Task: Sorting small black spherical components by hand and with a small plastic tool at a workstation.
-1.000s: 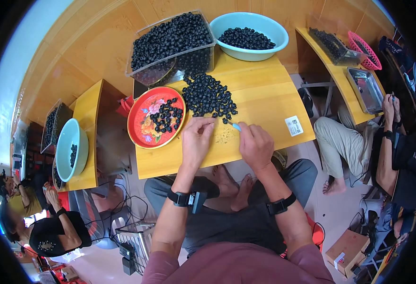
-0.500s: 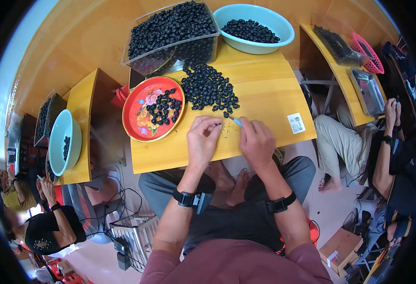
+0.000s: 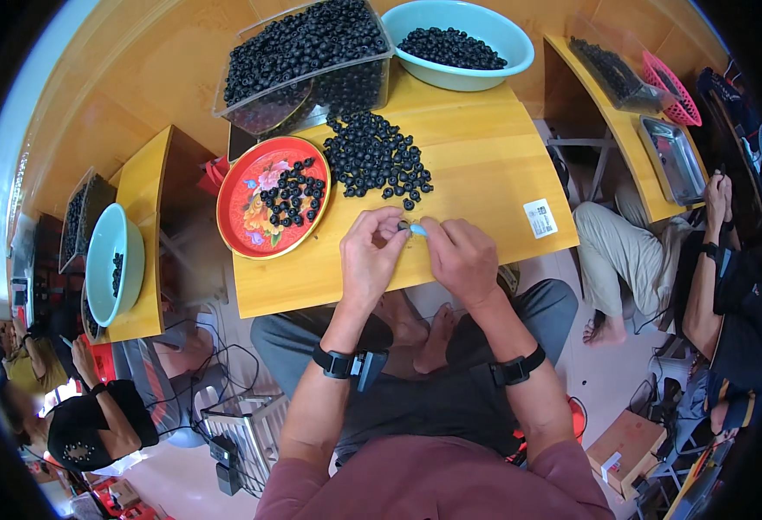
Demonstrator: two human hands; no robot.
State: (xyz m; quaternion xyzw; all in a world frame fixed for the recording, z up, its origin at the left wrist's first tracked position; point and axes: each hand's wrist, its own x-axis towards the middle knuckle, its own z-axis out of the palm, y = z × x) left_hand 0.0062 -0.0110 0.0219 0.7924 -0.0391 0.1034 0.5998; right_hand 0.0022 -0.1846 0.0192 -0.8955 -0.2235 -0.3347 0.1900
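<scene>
On the table [image 3: 485, 173], a berry pile [image 3: 374, 156] lies centre; a plate [image 3: 247, 221] at nine o'clock, a bowl [image 3: 498, 74] at one o'clock.

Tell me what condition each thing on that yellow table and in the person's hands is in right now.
Left hand: fingers pinched on a small dark bead.
Right hand: grip closed on a small light-blue tool.
Red plate: partly filled with dark beads.
Loose bead pile: spread on the yellow table.
Clear bin: heaped full.
Teal bowl: holds a layer of beads.
</scene>
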